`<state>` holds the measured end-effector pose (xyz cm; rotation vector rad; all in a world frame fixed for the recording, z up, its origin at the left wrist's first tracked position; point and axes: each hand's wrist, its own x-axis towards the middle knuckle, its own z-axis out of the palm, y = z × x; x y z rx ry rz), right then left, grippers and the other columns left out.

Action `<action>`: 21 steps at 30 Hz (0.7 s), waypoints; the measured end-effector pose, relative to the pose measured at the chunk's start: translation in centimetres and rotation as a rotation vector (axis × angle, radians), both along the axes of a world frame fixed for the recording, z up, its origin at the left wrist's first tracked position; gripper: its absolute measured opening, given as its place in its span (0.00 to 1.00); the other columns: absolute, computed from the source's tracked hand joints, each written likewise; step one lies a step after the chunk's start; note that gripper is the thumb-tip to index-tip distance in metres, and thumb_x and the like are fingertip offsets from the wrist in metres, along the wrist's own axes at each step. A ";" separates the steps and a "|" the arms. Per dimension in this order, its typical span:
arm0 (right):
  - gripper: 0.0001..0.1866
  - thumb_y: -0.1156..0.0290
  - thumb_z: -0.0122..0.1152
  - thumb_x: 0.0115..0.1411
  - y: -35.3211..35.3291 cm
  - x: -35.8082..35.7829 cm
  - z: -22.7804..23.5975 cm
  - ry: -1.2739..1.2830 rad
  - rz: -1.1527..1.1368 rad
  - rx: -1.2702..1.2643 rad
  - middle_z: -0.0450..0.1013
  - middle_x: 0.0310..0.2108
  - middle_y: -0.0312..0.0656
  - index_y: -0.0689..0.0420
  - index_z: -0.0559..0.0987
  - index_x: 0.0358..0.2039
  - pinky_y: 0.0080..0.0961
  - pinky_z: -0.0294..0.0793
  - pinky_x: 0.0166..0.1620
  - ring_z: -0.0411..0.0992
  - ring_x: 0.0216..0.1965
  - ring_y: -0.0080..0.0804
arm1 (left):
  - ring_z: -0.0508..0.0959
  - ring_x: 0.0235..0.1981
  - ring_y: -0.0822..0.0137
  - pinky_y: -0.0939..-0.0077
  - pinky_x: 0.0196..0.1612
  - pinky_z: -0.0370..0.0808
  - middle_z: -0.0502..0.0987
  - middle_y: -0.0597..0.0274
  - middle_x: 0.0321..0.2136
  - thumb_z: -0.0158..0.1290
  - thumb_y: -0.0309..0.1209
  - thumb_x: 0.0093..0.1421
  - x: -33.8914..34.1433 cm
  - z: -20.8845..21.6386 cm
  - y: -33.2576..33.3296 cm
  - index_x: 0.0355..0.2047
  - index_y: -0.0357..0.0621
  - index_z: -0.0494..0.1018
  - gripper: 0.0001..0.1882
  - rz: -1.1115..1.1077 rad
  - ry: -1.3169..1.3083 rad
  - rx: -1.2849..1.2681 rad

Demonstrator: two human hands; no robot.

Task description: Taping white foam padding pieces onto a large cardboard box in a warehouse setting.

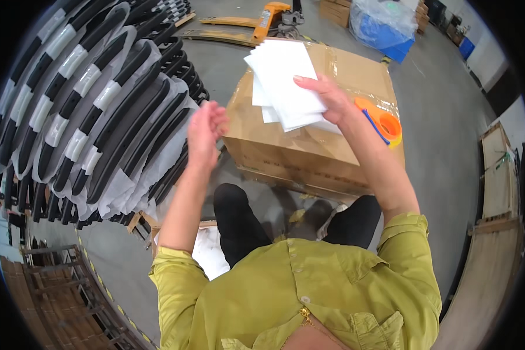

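Observation:
My right hand (pixel 326 99) grips a loose stack of white paper sheets (pixel 286 79), the thumb on top and the sheets fanned unevenly. Beneath them is a large taped cardboard box (pixel 286 160). My left hand (pixel 206 131) hovers off the box's left edge, fingers loosely bent and apart, with nothing seen in it. On the box's right side, by my right forearm, sits an orange tape dispenser (pixel 385 122) with a blue strip along it.
Stacked black curved frames (pixel 99 111), wrapped in white film, rise close on my left. An orange pallet jack (pixel 271 20) stands beyond the box, near a plastic-covered blue bin (pixel 382 32). Wooden panels (pixel 490 262) lean at the right. White material (pixel 210 254) lies in a carton beside my leg.

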<state>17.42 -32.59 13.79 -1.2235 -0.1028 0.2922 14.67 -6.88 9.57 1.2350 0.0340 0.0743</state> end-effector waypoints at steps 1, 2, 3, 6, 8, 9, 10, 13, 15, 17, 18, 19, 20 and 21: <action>0.33 0.64 0.65 0.49 0.5 0.6 -0.5 -0.006 0.080 0.109 0.71 0.42 0.47 0.65 0.63 0.52 0.28 0.73 0.45 0.73 0.41 0.33 | 0.73 0.35 0.73 0.78 0.36 0.70 0.72 0.62 0.35 0.45 0.45 0.62 -0.7 -0.6 0.1 0.44 0.40 0.66 0.21 -0.045 0.026 0.015; 0.33 0.64 0.65 0.49 1.1 0.8 -1.1 0.028 0.113 0.195 0.71 0.42 0.46 0.65 0.64 0.52 0.29 0.72 0.46 0.72 0.42 0.33 | 0.73 0.34 0.74 0.79 0.35 0.70 0.73 0.62 0.34 0.47 0.44 0.62 -1.0 -1.0 0.3 0.43 0.40 0.67 0.19 -0.100 0.089 0.038; 0.32 0.64 0.65 0.50 1.7 0.9 -1.7 0.080 0.125 0.273 0.71 0.43 0.46 0.65 0.65 0.51 0.29 0.72 0.47 0.72 0.42 0.32 | 0.73 0.33 0.74 0.80 0.34 0.70 0.73 0.63 0.34 0.47 0.43 0.62 -1.2 -1.3 0.4 0.43 0.40 0.67 0.18 -0.079 0.044 0.017; 0.33 0.63 0.67 0.48 3.1 1.3 -2.3 0.099 0.134 0.243 0.71 0.44 0.45 0.66 0.66 0.50 0.30 0.71 0.48 0.71 0.45 0.33 | 0.72 0.37 0.73 0.81 0.38 0.70 0.71 0.60 0.39 0.51 0.40 0.59 -1.1 -1.5 1.3 0.45 0.40 0.65 0.20 -0.043 0.024 -0.007; 0.35 0.63 0.69 0.45 3.6 1.9 -1.7 -0.215 0.058 -0.193 0.71 0.44 0.46 0.65 0.66 0.51 0.30 0.70 0.48 0.71 0.45 0.36 | 0.70 0.42 0.70 0.77 0.43 0.69 0.68 0.57 0.43 0.56 0.39 0.56 -0.2 -0.9 2.2 0.49 0.39 0.62 0.25 0.115 -0.202 0.152; 0.36 0.63 0.69 0.43 3.8 2.2 -1.3 -0.350 0.003 -0.423 0.71 0.44 0.47 0.64 0.66 0.51 0.30 0.70 0.47 0.71 0.45 0.38 | 0.69 0.44 0.68 0.75 0.46 0.68 0.67 0.56 0.46 0.58 0.38 0.54 0.3 -0.6 2.5 0.51 0.39 0.61 0.28 0.190 -0.318 0.230; 0.37 0.63 0.70 0.42 3.8 2.6 -0.8 -0.540 0.027 -0.646 0.71 0.44 0.48 0.63 0.65 0.52 0.31 0.70 0.47 0.71 0.45 0.40 | 0.62 0.54 0.60 0.67 0.56 0.60 0.59 0.50 0.54 0.65 0.37 0.44 0.9 -0.2 3.2 0.57 0.38 0.52 0.45 0.146 -0.399 0.305; 0.40 0.64 0.71 0.38 4.5 4.0 -0.1 -0.891 0.129 -1.126 0.71 0.44 0.50 0.59 0.65 0.53 0.33 0.69 0.48 0.70 0.45 0.45 | 0.55 0.59 0.55 0.63 0.60 0.54 0.53 0.47 0.58 0.69 0.37 0.37 3.0 -0.6 3.6 0.60 0.37 0.46 0.56 0.133 -0.664 0.776; 0.42 0.65 0.71 0.37 5.7 4.8 -0.8 -0.933 0.263 -1.125 0.71 0.44 0.50 0.57 0.64 0.54 0.34 0.68 0.49 0.69 0.46 0.48 | 0.51 0.62 0.55 0.63 0.62 0.50 0.48 0.45 0.61 0.70 0.35 0.33 4.8 -2.2 2.6 0.63 0.41 0.41 0.62 -0.021 -0.543 0.786; 0.42 0.65 0.72 0.37 6.3 5.2 -2.1 -0.859 0.357 -1.263 0.71 0.45 0.49 0.55 0.64 0.55 0.35 0.67 0.50 0.68 0.48 0.47 | 0.53 0.62 0.54 0.63 0.62 0.53 0.48 0.43 0.61 0.70 0.34 0.33 6.1 -4.1 2.1 0.63 0.42 0.40 0.62 -0.158 -0.350 0.708; 0.42 0.64 0.72 0.37 6.3 5.3 -2.7 -0.827 0.382 -1.289 0.70 0.46 0.48 0.53 0.64 0.55 0.35 0.66 0.51 0.67 0.49 0.46 | 0.54 0.61 0.53 0.63 0.60 0.56 0.48 0.43 0.61 0.70 0.31 0.33 6.7 -4.9 2.0 0.63 0.42 0.39 0.63 -0.228 -0.309 0.645; 0.42 0.64 0.72 0.37 6.0 5.4 -3.2 -0.772 0.413 -1.330 0.69 0.48 0.48 0.52 0.64 0.56 0.36 0.65 0.52 0.66 0.50 0.46 | 0.55 0.60 0.53 0.63 0.60 0.57 0.48 0.43 0.61 0.70 0.31 0.33 7.2 -5.6 2.0 0.63 0.42 0.39 0.62 -0.231 -0.301 0.534; 0.44 0.64 0.72 0.36 5.5 5.5 -3.6 -0.733 0.361 -1.302 0.68 0.49 0.48 0.52 0.63 0.56 0.36 0.64 0.53 0.65 0.51 0.45 | 0.56 0.60 0.53 0.64 0.60 0.57 0.48 0.43 0.61 0.70 0.30 0.33 7.4 -6.2 2.1 0.63 0.42 0.39 0.62 -0.246 -0.277 0.434; 0.44 0.65 0.72 0.36 4.9 5.6 -3.8 -0.742 0.329 -1.317 0.68 0.49 0.48 0.53 0.63 0.56 0.36 0.64 0.53 0.65 0.51 0.45 | 0.56 0.60 0.54 0.64 0.60 0.58 0.48 0.43 0.61 0.70 0.29 0.33 7.6 -6.7 2.1 0.63 0.43 0.39 0.62 -0.248 -0.233 0.338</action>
